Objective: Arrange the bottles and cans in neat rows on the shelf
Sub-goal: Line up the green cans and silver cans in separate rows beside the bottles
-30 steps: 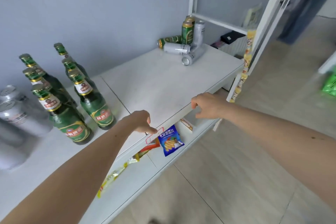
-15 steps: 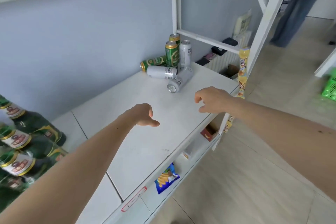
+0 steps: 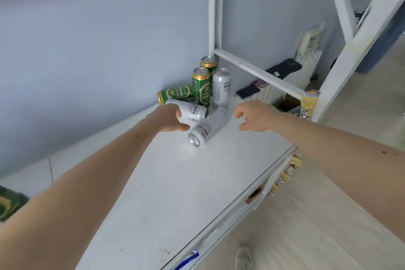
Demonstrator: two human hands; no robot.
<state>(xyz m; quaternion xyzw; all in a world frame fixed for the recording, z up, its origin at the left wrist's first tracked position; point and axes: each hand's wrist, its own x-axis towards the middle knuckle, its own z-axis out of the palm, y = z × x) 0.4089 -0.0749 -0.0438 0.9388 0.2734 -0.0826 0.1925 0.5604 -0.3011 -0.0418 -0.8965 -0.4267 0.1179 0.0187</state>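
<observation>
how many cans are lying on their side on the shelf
3. A green can by the wall, a silver can at the left hand, and another silver can nearest the camera. Others may be hidden behind the standing cans.

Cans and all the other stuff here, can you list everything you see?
Green cans: 3, green and gold; two upright, one lying, at the shelf's far corner.
Silver cans: 3, silver; one upright, two lying, in front of the green ones.
Shelf: 1, white, underneath everything.
Bottle: 1 partly seen, green, far left edge.
Phones: 2, dark, past the shelf's right end.
Left hand: 1, open, at a lying silver can.
Right hand: 1, open, empty, right of the cans.
</observation>
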